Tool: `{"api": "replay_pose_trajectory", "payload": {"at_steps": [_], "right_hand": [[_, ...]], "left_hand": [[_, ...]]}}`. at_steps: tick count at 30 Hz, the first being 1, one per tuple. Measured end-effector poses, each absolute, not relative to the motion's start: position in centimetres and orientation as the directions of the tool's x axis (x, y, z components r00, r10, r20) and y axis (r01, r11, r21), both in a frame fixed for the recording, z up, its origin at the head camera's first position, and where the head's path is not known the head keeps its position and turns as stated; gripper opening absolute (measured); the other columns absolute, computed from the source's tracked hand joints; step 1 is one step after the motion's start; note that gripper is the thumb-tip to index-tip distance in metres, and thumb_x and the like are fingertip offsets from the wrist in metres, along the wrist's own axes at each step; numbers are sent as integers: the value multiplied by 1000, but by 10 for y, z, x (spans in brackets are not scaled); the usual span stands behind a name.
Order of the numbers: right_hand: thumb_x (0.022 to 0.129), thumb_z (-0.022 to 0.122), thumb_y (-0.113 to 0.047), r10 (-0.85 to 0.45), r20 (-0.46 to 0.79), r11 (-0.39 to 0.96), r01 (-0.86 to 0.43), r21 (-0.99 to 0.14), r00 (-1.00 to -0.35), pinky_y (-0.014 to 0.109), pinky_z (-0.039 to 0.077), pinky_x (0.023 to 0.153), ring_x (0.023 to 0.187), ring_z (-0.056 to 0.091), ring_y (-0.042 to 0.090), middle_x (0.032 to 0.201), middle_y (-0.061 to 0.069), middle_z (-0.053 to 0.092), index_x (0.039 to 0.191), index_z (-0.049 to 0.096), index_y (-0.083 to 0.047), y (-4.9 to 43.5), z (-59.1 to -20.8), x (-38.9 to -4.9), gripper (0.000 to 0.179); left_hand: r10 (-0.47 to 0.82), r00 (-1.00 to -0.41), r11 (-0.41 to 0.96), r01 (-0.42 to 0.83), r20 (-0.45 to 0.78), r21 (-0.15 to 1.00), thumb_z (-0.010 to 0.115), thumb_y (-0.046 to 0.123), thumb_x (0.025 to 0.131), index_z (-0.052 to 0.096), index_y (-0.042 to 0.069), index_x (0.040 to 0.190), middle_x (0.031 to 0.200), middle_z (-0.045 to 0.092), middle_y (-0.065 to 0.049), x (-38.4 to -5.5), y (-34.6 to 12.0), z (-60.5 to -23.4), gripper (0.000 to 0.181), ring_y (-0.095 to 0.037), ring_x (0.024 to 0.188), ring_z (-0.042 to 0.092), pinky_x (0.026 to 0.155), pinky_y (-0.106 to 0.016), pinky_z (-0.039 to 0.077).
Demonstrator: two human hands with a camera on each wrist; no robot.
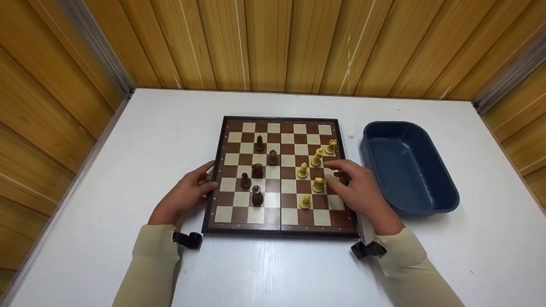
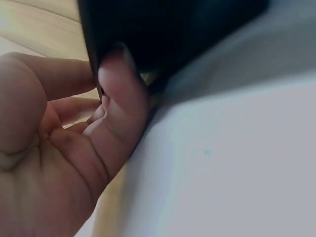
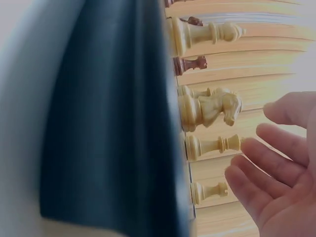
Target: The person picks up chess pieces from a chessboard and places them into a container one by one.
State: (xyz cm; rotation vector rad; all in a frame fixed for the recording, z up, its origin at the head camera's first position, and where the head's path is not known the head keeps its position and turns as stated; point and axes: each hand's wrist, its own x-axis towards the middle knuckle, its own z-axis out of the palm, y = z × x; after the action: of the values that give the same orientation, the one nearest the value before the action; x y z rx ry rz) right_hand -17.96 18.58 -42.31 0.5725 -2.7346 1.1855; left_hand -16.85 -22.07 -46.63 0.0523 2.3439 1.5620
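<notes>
A folding chessboard (image 1: 280, 229) lies open on the white table with several dark and several cream chess pieces standing on it. At its left edge is my left hand (image 1: 185, 194), thumb and index fingertips against the rim; the left wrist view shows the fingers (image 2: 121, 89) at the dark board side. Over the right edge hovers my right hand (image 1: 362, 187), fingers loosely spread and holding nothing. Closest to it stands a cream knight (image 1: 318, 184), with a tall cream piece (image 1: 316, 157) and a rook (image 1: 330, 147) farther back. A cream bishop (image 3: 212, 32) also shows in the right wrist view.
A deep blue plastic tub (image 1: 409, 212) stands right of the board, close to my right forearm. Dark pieces, among them a knight (image 1: 257, 171) and a rook (image 1: 273, 158), occupy the board's left half. Wood-patterned panels (image 1: 268, 47) border the table behind and at the sides.
</notes>
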Motion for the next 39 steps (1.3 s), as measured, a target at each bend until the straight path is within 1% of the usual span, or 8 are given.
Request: {"api": "replay_pose_trajectory", "payload": {"at_steps": [4, 7, 11, 14, 20, 25, 30, 39], "right_hand": [[91, 68, -20, -322, 170, 624, -344, -702, -931, 42, 53, 88, 105, 65, 21, 118, 4, 68, 120, 67, -13, 186, -421, -178, 30], [91, 68, -20, -340, 133, 606, -325, -726, -931, 37, 53, 89, 105, 65, 18, 115, 2, 68, 118, 68, -13, 185, -421, -178, 28], [91, 68, -17, -361, 88, 524, -280, -805, -928, 27, 56, 83, 98, 69, 18, 115, 4, 68, 116, 68, -12, 182, -426, -178, 26], [90, 69, -15, -356, 77, 494, -258, -830, -931, 22, 55, 79, 93, 69, 18, 111, 6, 69, 113, 70, -12, 180, -430, -179, 23], [89, 69, -15, -320, 84, 550, -257, -794, -944, 23, 52, 74, 86, 65, 15, 102, 2, 71, 109, 71, -15, 178, -432, -178, 20], [89, 70, -16, -303, 80, 564, -247, -788, -950, 24, 52, 74, 85, 64, 13, 101, -1, 71, 108, 72, -15, 175, -433, -178, 19], [89, 70, -16, -305, 97, 556, -259, -790, -948, 24, 52, 73, 84, 63, 12, 99, -2, 71, 108, 72, -16, 175, -435, -178, 19], [90, 69, -17, -311, 121, 568, -286, -772, -943, 25, 51, 77, 86, 63, 11, 101, -6, 71, 106, 73, -19, 176, -435, -178, 17]], "left_hand": [[220, -947, 338, -151, -233, 929, 57, 16, 97, 25, 21, 155, 119, 54, -19, -171, -221, -470, 66, -18, 86, 63, 73, -33, 57], [219, -946, 278, -174, -239, 945, 59, 16, 96, 28, 23, 154, 117, 53, -17, -171, -221, -473, 65, -19, 83, 63, 68, -34, 57], [225, -945, 224, -188, -239, 956, 60, 14, 96, 29, 21, 153, 114, 53, -15, -170, -223, -475, 66, -18, 78, 63, 63, -34, 58], [238, -945, 225, -172, -225, 959, 59, 13, 96, 26, 17, 154, 112, 53, -14, -169, -225, -475, 67, -16, 77, 64, 62, -32, 58], [233, -946, 210, -178, -226, 961, 60, 11, 95, 28, 17, 154, 112, 54, -13, -169, -224, -475, 67, -15, 77, 64, 63, -31, 58], [227, -944, 180, -201, -239, 963, 60, 11, 95, 28, 19, 154, 112, 52, -12, -168, -225, -476, 67, -16, 77, 62, 61, -31, 57], [220, -944, 196, -204, -246, 959, 60, 12, 95, 29, 22, 153, 113, 52, -12, -169, -227, -476, 67, -17, 81, 62, 64, -33, 58], [227, -943, 218, -193, -242, 957, 61, 14, 95, 27, 19, 154, 112, 54, -12, -170, -226, -476, 69, -16, 82, 63, 65, -33, 57]]}}
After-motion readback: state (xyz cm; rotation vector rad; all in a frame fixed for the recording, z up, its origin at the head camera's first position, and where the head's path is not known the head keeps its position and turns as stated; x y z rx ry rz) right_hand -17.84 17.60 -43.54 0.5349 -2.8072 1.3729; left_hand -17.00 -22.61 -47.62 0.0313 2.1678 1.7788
